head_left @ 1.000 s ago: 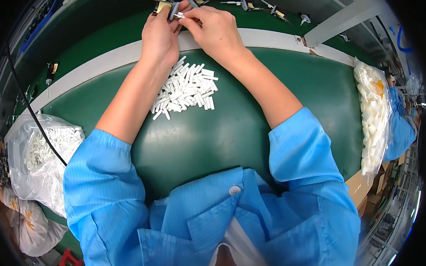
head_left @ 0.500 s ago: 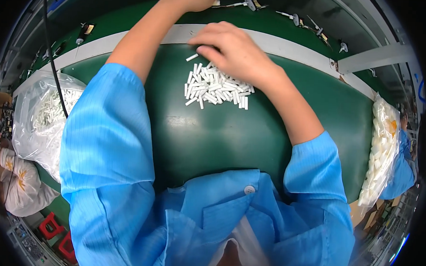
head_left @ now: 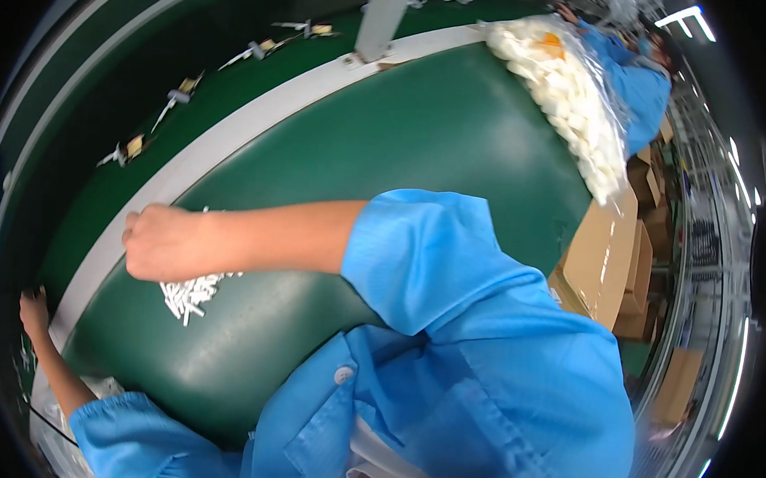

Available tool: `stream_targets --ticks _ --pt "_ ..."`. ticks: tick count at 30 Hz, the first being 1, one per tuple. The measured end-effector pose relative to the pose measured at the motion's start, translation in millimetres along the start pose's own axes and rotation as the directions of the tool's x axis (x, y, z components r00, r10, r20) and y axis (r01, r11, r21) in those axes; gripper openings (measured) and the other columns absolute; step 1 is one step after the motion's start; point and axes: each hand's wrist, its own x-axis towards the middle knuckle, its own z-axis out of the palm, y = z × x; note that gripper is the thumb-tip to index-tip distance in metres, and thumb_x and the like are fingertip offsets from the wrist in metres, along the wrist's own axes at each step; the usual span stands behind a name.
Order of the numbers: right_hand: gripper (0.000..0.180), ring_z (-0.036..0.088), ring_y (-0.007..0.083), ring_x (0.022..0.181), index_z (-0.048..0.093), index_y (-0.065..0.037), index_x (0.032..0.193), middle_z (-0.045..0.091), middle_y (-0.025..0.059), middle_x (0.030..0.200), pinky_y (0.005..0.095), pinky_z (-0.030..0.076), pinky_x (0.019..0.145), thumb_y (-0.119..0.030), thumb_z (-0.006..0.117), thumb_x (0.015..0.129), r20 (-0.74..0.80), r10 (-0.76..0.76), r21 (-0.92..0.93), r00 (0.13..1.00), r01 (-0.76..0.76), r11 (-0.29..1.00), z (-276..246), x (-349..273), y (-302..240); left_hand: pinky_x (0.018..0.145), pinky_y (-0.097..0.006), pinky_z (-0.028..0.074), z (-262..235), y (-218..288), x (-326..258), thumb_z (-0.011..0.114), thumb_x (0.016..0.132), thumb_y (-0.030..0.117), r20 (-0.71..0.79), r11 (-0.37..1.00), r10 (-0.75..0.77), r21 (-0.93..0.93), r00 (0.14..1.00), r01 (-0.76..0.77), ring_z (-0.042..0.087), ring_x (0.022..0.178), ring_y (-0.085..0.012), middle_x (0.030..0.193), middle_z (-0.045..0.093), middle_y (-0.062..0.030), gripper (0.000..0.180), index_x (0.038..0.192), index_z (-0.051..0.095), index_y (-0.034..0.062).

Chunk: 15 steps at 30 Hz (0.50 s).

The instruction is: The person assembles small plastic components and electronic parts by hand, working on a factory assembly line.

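Note:
My right hand (head_left: 165, 245) is above a pile of short white tubes (head_left: 189, 297) on the green work surface, its fingers curled closed and mostly turned out of sight. Whatever may be between them is hidden. At the far left my left hand (head_left: 33, 311) reaches past the pale border strip, over the dark green belt. Its fingers look bent together, too small to show what they hold. The hand and wrist cover part of the tube pile.
Small assemblies with white stems and yellowish parts (head_left: 134, 146) lie spaced along the belt (head_left: 202, 116). A clear bag of cream-coloured pieces (head_left: 568, 106) sits at the far right, near a person in blue (head_left: 633, 96). Cardboard boxes (head_left: 600, 248) stand right. A grey post (head_left: 382, 21) rises behind.
The view has swung to the right, so the tube pile and both hands appear further left. My right hand's fingers have gone from loosely bent to curled closed. The left arm stays stretched toward the belt.

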Motion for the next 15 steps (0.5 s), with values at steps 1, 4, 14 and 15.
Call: stream_targets --ticks 1,4,14,15 --pt "0.007 0.06 0.029 0.071 0.06 -0.001 0.06 0.061 0.0134 0.068 0.0379 0.05 0.055 -0.008 0.061 0.062 -0.043 0.011 0.038 0.999 -0.009 0.999 3.7 10.5 -7.1 0.081 -0.046 0.045 -6.5 -29.4 -9.3 0.058 0.084 0.035 -0.055 0.999 -0.028 -0.02 0.998 0.027 0.055 0.1 -0.0408 0.104 0.061 -0.0199 0.037 0.109 0.057 0.0083" --pt "0.006 0.06 0.0311 0.063 0.056 0.0 0.057 0.06 0.0146 0.064 0.039 0.049 0.053 -0.003 0.059 0.061 -0.118 0.057 0.165 0.991 -0.037 0.986 -3.2 22.0 -2.4 0.081 -0.045 0.046 -12.1 -84.0 -10.3 0.059 0.083 0.035 -0.131 0.995 -0.091 -0.047 0.987 0.086 0.057 0.099 -0.0393 0.103 0.062 -0.019 0.038 0.108 0.058 0.0062" --pt "0.004 0.056 0.025 0.061 0.059 -0.005 0.058 0.056 0.0096 0.054 0.0307 0.041 0.045 -0.006 0.063 0.057 0.033 0.093 -0.021 0.995 -0.092 0.996 -11.9 0.9 18.4 0.075 -0.045 0.048 -40.2 -42.7 13.8 0.065 0.076 0.024 -0.159 0.992 -0.058 0.104 0.986 0.075 0.062 0.089 -0.0363 0.092 0.065 -0.0186 0.031 0.099 0.059 0.0042" --pt "0.004 0.056 0.025 0.061 0.059 -0.005 0.058 0.056 0.0096 0.054 0.0307 0.041 0.045 -0.006 0.063 0.057 0.016 0.068 -0.011 0.998 -0.068 0.998 -14.3 8.9 10.5 0.077 -0.046 0.048 -58.8 -63.7 16.7 0.061 0.079 0.021 -0.24 0.991 0.047 0.131 0.97 -0.016 0.06 0.092 -0.0377 0.095 0.064 -0.0198 0.029 0.101 0.058 0.0028"
